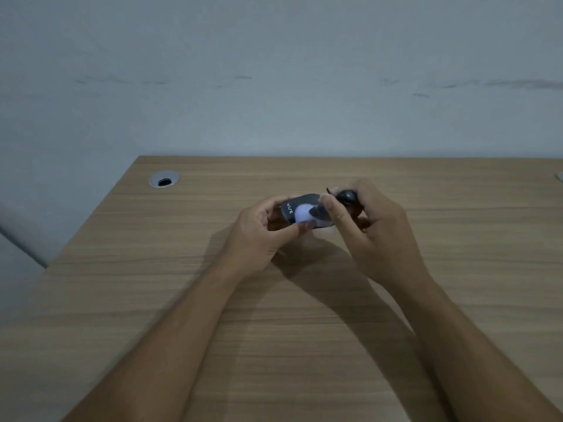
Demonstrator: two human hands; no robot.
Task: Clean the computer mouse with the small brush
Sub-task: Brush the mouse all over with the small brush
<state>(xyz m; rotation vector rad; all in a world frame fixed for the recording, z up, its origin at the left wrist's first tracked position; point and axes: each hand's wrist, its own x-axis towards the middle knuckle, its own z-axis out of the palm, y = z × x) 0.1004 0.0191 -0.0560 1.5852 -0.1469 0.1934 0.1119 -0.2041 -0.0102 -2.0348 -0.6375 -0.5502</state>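
A dark computer mouse [300,210] with white lettering and a bright glare spot is held a little above the wooden desk [152,300]. My left hand [259,233] grips its left end, thumb under the near edge. My right hand [368,226] is closed on a small black brush [345,196], pinched between thumb and fingers. The brush's dark tip rests against the right part of the mouse. Most of the brush handle is hidden inside my fist.
A round metal cable grommet [164,180] sits in the desk's far left corner. The desk's back edge meets a pale wall [274,86]. The left desk edge runs diagonally toward me. A small pale object [559,176] shows at the far right edge.
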